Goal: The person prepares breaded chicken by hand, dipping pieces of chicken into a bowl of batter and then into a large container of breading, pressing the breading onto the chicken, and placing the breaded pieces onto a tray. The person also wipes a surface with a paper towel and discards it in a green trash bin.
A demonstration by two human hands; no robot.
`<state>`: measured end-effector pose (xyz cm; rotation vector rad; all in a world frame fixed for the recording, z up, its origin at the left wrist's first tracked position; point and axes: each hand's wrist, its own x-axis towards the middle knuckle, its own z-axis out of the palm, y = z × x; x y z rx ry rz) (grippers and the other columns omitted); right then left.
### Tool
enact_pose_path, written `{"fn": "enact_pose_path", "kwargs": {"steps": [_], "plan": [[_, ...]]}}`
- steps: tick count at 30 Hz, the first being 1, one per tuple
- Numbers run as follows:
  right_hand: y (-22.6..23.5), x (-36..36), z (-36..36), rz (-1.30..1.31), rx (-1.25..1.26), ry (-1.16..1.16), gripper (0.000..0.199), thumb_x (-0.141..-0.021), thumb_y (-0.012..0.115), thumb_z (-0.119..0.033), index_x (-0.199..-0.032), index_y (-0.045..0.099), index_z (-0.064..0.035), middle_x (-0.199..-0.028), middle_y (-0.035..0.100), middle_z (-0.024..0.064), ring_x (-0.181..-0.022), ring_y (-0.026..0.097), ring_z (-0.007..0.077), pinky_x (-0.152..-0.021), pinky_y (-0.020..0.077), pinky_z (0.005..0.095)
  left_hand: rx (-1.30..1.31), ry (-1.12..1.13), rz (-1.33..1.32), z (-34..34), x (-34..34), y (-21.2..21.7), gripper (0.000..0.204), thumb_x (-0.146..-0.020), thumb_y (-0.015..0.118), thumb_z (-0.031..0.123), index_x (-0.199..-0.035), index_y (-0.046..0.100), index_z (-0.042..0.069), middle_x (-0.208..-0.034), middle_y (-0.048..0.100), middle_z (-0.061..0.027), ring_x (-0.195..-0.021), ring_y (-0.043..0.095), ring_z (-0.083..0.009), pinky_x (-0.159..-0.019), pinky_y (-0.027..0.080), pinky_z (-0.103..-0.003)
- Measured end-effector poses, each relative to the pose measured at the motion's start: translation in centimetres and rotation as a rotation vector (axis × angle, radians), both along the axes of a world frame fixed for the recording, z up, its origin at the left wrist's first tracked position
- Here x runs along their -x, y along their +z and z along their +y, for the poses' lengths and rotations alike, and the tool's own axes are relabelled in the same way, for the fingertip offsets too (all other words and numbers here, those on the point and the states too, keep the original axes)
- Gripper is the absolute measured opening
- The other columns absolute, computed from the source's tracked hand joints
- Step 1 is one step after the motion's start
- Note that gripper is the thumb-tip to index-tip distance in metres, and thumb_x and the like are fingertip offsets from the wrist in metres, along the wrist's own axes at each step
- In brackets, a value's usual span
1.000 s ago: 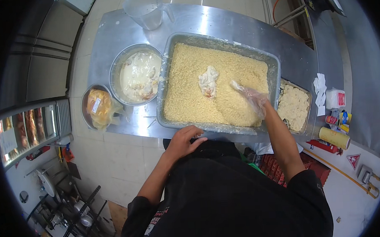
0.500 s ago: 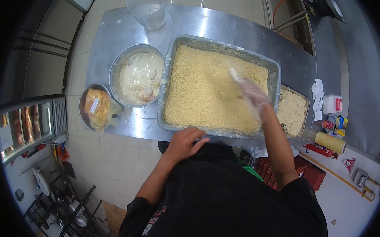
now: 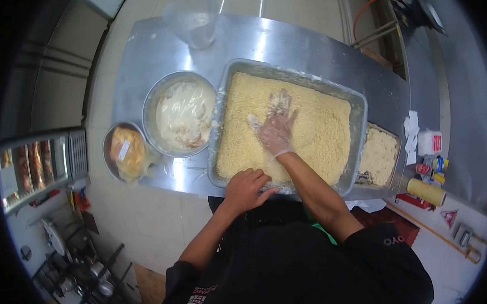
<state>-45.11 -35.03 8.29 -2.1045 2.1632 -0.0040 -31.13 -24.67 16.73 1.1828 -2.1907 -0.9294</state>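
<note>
A big grey rectangular tub (image 3: 362, 141) holds a deep bed of pale yellow crumbs (image 3: 318, 121). My right hand (image 3: 275, 131), in a clear glove, lies palm down on the crumbs left of the middle. Its fingers are spread, their tips whitish with coating; whether a piece lies beneath the palm is hidden. Bare, my left hand (image 3: 245, 190) rests at the tub's near edge with its fingers curled over the rim. Left of the tub stands a round metal bowl (image 3: 149, 115) of creamy white batter (image 3: 184, 111) with pieces in it.
A smaller metal bowl (image 3: 109, 163) with a bagged orange-yellow item (image 3: 126, 149) stands at the table's left corner. A clear plastic jug (image 3: 197, 29) is at the back. On the right sit a tray of pale coated food (image 3: 378, 154), white paper (image 3: 411, 134) and a yellow roll (image 3: 425, 192).
My right hand has swept left from the tub's right side and come down flat on the crumbs. My left hand stays at the near rim. The view has shifted slightly.
</note>
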Motion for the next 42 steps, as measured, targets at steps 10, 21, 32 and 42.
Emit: {"fn": "enact_pose_path", "kwargs": {"steps": [10, 21, 32, 42], "plan": [[6.3, 11.1, 4.5, -0.801, -0.275, -0.563, 0.055, -0.077, 0.050, 0.007, -0.129, 0.038, 0.0016, -0.118, 0.049, 0.0215, -0.108, 0.051, 0.0302, -0.093, 0.0413, 0.0342, 0.093, -0.082, -0.055, -0.7, -0.2, 0.7, 0.032, -0.075, 0.066, 0.041, -0.077, 0.061, 0.009, -0.074, 0.056, -0.0029, -0.070, 0.056, -0.0214, -0.060, 0.045, -0.033], [-3.1, 7.8, 1.0, -2.160, -0.521, -0.848, 0.054, -0.080, 0.049, -0.017, -0.131, 0.038, 0.0002, -0.122, 0.049, 0.0204, -0.110, 0.051, 0.0309, -0.093, 0.0429, 0.0380, 0.038, -0.070, -0.052, -0.6, -0.2, 0.6, 0.034, -0.073, 0.067, 0.043, -0.076, 0.061, 0.010, -0.075, 0.056, -0.0027, -0.069, 0.055, -0.0210, -0.059, 0.045, -0.032], [2.5, 11.1, 2.1, -2.569, -0.609, -0.755, 0.065, -0.088, 0.048, -0.050, -0.131, 0.039, -0.0019, -0.125, 0.049, 0.0166, -0.112, 0.050, 0.0301, -0.095, 0.0428, 0.0419, 0.005, -0.057, -0.068, -0.7, 0.0, 0.6, 0.033, -0.074, 0.067, 0.042, -0.075, 0.061, 0.010, -0.072, 0.055, -0.0020, -0.066, 0.054, -0.0199, -0.058, 0.044, -0.031], [-1.6, 12.8, 2.2, -2.337, -0.589, -0.671, 0.070, -0.085, 0.049, -0.054, -0.133, 0.037, -0.0044, -0.133, 0.043, 0.0153, -0.120, 0.044, 0.0326, -0.101, 0.0358, 0.0471, 0.048, -0.069, -0.031, -0.7, -0.2, 0.4, 0.033, -0.073, 0.068, 0.042, -0.075, 0.061, 0.010, -0.073, 0.056, -0.0019, -0.067, 0.055, -0.0203, -0.058, 0.044, -0.032]]}}
